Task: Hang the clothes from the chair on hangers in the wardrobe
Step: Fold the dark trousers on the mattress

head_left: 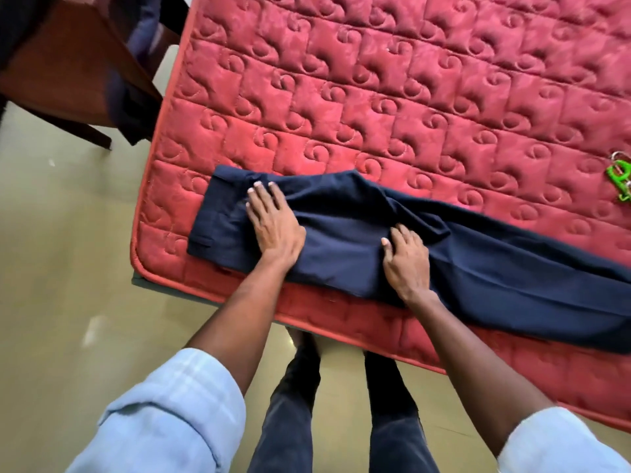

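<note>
Left hand (275, 227) presses flat, fingers straight and spread, on navy trousers (341, 247) lying across the red mattress (409, 97); right hand (406, 259) rests beside a crease, fingers lightly bent, gripping nothing.

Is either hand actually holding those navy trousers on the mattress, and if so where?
Nothing is held. The left hand lies flat on the navy trousers near the waistband; the right hand presses its fingers at the crotch fold. No grip shows.

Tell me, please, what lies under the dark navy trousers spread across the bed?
The dark navy trousers lie on the red quilted mattress, with the left hand and right hand resting on top. Whether anything else lies beneath the cloth cannot be seen.
</note>
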